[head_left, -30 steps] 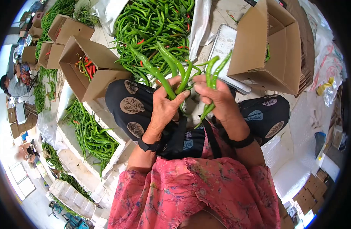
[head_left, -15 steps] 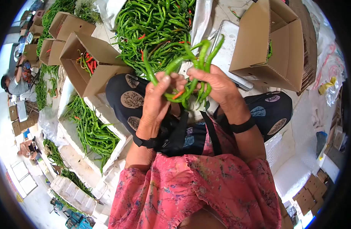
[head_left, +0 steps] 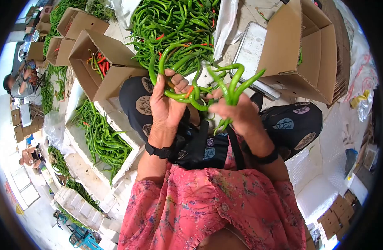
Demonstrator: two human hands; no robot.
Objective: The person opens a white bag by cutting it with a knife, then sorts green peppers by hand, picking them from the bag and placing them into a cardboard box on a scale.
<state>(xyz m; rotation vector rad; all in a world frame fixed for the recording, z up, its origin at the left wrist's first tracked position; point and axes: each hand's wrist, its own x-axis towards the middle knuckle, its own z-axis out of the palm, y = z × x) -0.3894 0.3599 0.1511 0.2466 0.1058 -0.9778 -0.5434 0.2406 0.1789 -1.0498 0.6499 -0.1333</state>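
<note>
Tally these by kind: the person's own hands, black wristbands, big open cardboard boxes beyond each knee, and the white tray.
Hands: 2 (left hand, right hand), both holding green peppers
Black wristbands: 2 (left wristband, right wristband)
Cardboard boxes: 2 (left box, right box)
White tray: 1
Total: 7

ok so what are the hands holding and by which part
The left hand holds long curved green peppers, apparently mid-length; the blurred right hand grips slender glossy green peppers below their middles, exact spot unclear.
</note>
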